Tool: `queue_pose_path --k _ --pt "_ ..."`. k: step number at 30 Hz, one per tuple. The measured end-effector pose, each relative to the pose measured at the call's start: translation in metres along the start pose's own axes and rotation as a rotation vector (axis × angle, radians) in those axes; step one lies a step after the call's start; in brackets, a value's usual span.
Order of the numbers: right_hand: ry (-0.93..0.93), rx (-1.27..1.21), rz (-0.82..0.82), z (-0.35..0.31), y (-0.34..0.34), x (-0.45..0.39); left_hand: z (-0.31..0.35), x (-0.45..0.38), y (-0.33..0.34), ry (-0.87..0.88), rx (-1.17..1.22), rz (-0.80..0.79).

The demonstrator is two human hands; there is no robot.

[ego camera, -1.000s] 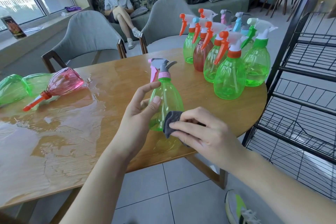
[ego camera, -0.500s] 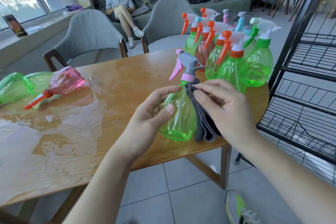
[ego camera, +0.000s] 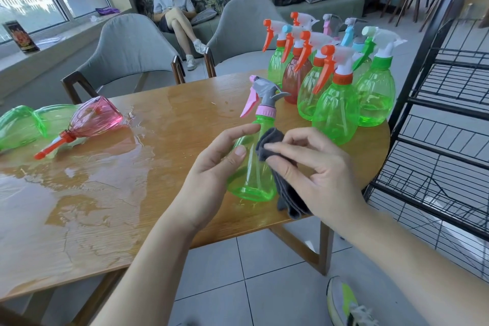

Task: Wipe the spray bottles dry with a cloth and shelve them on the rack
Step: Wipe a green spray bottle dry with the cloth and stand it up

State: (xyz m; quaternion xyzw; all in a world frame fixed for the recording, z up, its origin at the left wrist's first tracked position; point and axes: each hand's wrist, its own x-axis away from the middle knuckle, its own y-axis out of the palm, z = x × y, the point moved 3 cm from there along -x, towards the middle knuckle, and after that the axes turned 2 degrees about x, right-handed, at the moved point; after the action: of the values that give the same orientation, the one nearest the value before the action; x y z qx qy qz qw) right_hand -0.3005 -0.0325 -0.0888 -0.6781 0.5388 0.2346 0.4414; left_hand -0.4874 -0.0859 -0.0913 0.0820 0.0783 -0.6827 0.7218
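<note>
The left hand [ego camera: 211, 164] holds the green spray bottle [ego camera: 254, 167] upright above the near edge of the wooden table [ego camera: 164, 124], thumb and fingers around its body. The right hand [ego camera: 315, 174] presses a grey cloth [ego camera: 275, 156] against the bottle's right side, fingers curled on the cloth. Behind this bottle stands a group of spray bottles [ego camera: 336, 98]; to its right is the black wire rack [ego camera: 444, 103]
</note>
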Motion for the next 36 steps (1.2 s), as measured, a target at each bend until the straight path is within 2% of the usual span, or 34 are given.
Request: queue_pose_path --k 6,9,13,18,21,25,27,29,32,36 --pt "-0.254 0.072 -0.206 -0.009 0.013 0.019 -0.001 -0.001 -0.002 -0.017 0.056 0.133" --pt "-0.306 0.121 -0.203 -0.008 0.013 0.022 -0.001 -0.001 -0.004 -0.036 0.071 0.138" --pt "-0.255 0.084 -0.171 -0.001 0.009 0.025 -0.001 0.000 -0.006 -0.047 0.128 0.117" --pt "-0.160 0.034 -0.085 -0.003 0.009 0.013 0.003 0.002 -0.007 -0.043 0.129 0.007" --pt "-0.049 0.035 0.002 -0.001 0.003 -0.006 0.004 0.003 -0.007 -0.036 0.105 -0.037" --pt "0.158 -0.061 0.028 0.013 -0.005 -0.017 0.003 0.003 -0.009 -0.031 0.063 -0.076" --pt "0.122 -0.038 0.021 0.013 -0.005 -0.014 0.003 0.003 -0.008 -0.035 0.098 -0.077" --pt "-0.003 0.035 0.001 0.008 -0.003 -0.004 0.002 0.002 -0.006 -0.043 0.144 -0.056" --pt "-0.106 0.064 -0.028 0.002 0.002 0.006 0.002 0.001 -0.004 -0.035 0.107 -0.006" --pt "-0.035 0.083 0.054 0.004 -0.003 -0.005 0.002 0.000 -0.002 -0.037 0.093 -0.023"
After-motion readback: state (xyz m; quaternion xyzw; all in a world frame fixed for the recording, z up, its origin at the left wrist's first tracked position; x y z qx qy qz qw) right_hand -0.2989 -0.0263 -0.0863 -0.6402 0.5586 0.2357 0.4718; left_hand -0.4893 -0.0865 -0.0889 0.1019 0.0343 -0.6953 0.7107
